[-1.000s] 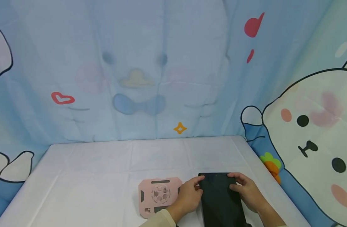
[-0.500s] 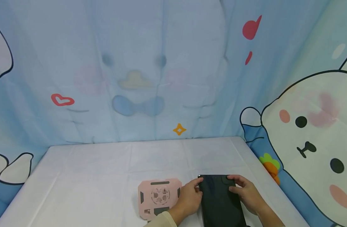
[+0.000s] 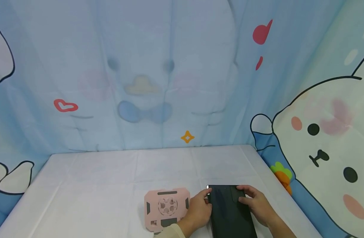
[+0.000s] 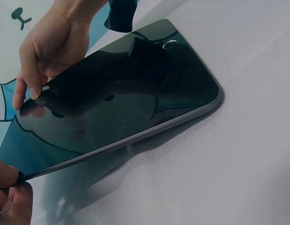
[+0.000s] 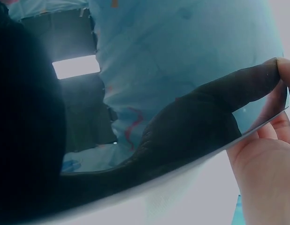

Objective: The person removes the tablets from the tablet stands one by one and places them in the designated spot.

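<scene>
A black tablet (image 3: 231, 211) with a glossy screen lies at the front right in the head view, its far end tilted up off the cloth in the left wrist view. My left hand (image 3: 198, 211) pinches its far left corner between thumb and fingers. The far right corner is held by my right hand (image 3: 260, 206), thumb on the screen. In the left wrist view the tablet (image 4: 117, 98) shows a round button near its lower end, resting on the cloth. Reflections of a hand and curtain fill the tablet screen (image 5: 192, 56) in the right wrist view.
A pink case (image 3: 167, 206) with dark cut-outs lies just left of my left hand, partly behind the forearm. The white cloth (image 3: 90, 195) covers the table. Blue cartoon curtains (image 3: 140, 66) stand behind and at the sides.
Everything in the head view has shifted slightly down and left together. The reflection on the tablet has changed a little; both hands keep the same hold on it.
</scene>
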Demonstrator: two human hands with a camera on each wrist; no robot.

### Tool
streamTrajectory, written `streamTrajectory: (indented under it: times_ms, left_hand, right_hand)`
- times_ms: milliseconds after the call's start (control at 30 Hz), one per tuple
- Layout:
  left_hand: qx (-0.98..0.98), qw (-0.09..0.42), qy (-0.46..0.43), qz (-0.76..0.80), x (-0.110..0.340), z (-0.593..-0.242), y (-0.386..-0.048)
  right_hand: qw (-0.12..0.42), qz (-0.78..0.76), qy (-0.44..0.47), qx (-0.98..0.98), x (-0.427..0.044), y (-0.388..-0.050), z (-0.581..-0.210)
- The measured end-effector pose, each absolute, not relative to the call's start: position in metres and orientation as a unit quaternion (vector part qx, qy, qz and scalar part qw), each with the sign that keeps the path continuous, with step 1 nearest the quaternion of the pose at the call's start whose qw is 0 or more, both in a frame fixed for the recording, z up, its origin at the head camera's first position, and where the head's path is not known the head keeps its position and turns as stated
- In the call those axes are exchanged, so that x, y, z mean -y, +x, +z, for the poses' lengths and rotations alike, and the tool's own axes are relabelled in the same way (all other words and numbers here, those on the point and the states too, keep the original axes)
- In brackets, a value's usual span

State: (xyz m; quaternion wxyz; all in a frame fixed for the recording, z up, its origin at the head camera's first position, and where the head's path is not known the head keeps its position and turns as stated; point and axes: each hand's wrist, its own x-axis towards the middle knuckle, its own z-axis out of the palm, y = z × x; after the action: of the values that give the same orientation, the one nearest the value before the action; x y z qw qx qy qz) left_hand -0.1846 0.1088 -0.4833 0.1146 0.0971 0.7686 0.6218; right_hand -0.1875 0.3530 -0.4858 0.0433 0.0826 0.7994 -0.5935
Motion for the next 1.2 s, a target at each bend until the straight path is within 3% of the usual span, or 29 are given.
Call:
streamTrajectory:
  times_ms: [1200]
  left_hand:
    - [-0.77,0.112,0.098,0.621,-0.1139,-0.4927,-0.1823]
  right_hand:
    - [0.025,-0.528,0.07,-0.846,-0.3523,-0.1895,-0.4955]
